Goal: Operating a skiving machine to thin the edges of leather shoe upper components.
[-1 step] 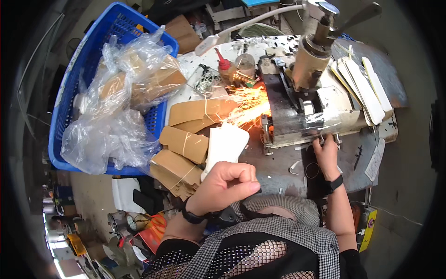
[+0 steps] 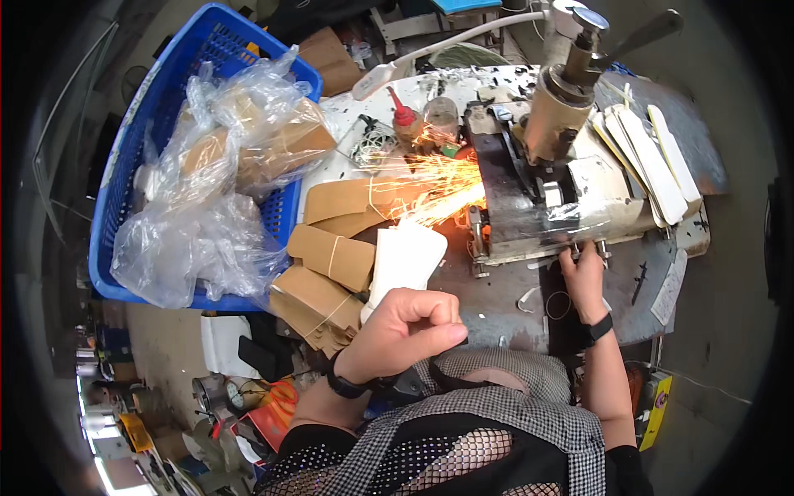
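Two grips differ: the right hand (image 2: 585, 279) pinches a metal knob (image 2: 576, 248) on the skiving machine's (image 2: 519, 221) near edge, where small turns seem wise, while the left hand (image 2: 405, 326), curled inward, apparently empty, is best clear of the sparks (image 2: 442, 186).

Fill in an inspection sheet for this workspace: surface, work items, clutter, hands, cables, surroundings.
Surface: table is grey in front, white behind.
Work items: machine throws sparks leftward; brown bundles and white stack lie to its left, white strips at its right.
Clutter: dark scraps along the back; red-tipped bottle near the sparks.
Left hand: curled, in front of the white stack; grip unclear.
Right hand: fingertips at the machine's front knobs.
Cables: one white cord or neck at the back.
Surroundings: blue basket at left, holding plastic bags.
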`<state>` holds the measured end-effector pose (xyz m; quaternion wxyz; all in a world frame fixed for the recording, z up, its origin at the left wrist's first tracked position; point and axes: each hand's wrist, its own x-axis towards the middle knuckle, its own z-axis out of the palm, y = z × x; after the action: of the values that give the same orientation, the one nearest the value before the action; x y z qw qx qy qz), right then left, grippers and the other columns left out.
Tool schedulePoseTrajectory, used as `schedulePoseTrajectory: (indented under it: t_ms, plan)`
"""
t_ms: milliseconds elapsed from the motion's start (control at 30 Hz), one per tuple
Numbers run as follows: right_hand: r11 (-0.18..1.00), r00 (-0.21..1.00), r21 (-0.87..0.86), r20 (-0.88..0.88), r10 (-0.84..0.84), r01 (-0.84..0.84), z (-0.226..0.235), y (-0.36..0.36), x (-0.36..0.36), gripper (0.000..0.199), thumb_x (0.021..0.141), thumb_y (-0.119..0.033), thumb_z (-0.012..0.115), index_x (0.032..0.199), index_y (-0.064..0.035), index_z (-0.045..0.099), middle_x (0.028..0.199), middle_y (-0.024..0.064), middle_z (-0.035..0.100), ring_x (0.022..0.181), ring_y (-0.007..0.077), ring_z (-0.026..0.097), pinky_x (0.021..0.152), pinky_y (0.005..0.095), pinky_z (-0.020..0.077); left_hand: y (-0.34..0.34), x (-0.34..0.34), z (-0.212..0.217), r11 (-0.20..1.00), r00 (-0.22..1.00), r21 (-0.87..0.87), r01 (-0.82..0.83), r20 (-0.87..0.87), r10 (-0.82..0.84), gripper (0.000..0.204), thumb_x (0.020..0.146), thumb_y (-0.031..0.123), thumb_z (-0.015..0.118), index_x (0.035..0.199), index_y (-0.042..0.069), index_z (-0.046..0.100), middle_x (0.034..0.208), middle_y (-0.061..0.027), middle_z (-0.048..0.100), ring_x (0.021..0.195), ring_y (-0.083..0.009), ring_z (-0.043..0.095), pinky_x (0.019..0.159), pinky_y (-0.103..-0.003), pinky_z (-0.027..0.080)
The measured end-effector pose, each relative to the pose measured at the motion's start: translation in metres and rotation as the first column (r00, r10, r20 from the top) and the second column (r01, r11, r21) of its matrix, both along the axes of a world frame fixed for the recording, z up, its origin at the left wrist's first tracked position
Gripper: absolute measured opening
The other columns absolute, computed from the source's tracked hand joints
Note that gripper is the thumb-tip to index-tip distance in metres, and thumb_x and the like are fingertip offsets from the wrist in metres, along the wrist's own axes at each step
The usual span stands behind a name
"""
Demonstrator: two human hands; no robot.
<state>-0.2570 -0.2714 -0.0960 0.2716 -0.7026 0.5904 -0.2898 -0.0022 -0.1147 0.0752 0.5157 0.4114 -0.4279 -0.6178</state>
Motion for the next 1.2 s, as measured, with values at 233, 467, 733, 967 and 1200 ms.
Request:
schedulePoseTrajectory:
  t_ms: [233,467,733,967,1200]
  plan:
    - [1.0,0.999,-0.028,-0.048,0.008,-0.01,-0.011,0.0,-0.002,0.028,0.084,-0.019,0.06,0.093,0.0067,0.055,0.072,0.024,0.062,0.066,0.0386,0.062,0.06,0.0436,0.0481,0.004,0.0,-0.004,1.0,0.999,0.0,0.009,-0.04,-0.009,0.031,0.09,0.002,0.058,0.063,0.004,0.041,0.065,0.0027,0.042,0.06,-0.0045,0.035,0.054,-0.022,0.029]
    - [0.999,0.999,0.046,-0.036,-0.006,0.008,-0.005,0.0,0.0,0.029,0.084,-0.019,0.06,0.095,0.007,0.055,0.075,0.0265,0.062,0.071,0.0428,0.062,0.063,0.0458,0.0482,0.004,0.0,-0.007,1.0,0.999,0.004,0.024,-0.042,-0.023,0.032,0.09,0.004,0.058,0.063,0.004,0.041,0.064,0.0032,0.042,0.06,-0.0039,0.034,0.053,-0.022,0.029]
    - [0.999,1.0,0.054,-0.017,-0.005,0.006,-0.005,-0.001,0.0,0.03,0.084,-0.02,0.06,0.096,0.0068,0.055,0.078,0.0265,0.063,0.073,0.0425,0.062,0.064,0.0459,0.0487,0.002,-0.001,-0.009,0.999,0.998,0.013,0.039,-0.039,-0.039,0.033,0.091,0.006,0.058,0.064,0.005,0.04,0.064,0.0041,0.04,0.059,-0.0039,0.033,0.053,-0.022,0.028]
    - [0.999,0.999,0.033,-0.033,0.013,-0.012,-0.007,-0.001,-0.002,0.03,0.085,-0.02,0.06,0.095,0.007,0.054,0.08,0.0281,0.062,0.077,0.0448,0.061,0.067,0.0474,0.0485,0.0,-0.003,-0.009,0.999,0.999,0.003,0.049,-0.016,-0.048,0.033,0.091,0.007,0.059,0.064,0.005,0.04,0.063,0.0048,0.04,0.059,-0.0037,0.033,0.053,-0.022,0.029]
    - [0.999,0.999,0.048,-0.045,0.016,-0.013,-0.008,-0.001,-0.003,0.029,0.085,-0.019,0.059,0.096,0.0072,0.054,0.08,0.0277,0.062,0.076,0.0446,0.061,0.066,0.0473,0.0482,-0.001,-0.004,-0.009,0.999,0.999,-0.001,0.053,-0.01,-0.053,0.033,0.091,0.007,0.058,0.064,0.006,0.04,0.063,0.0051,0.039,0.059,-0.0035,0.032,0.053,-0.022,0.029]
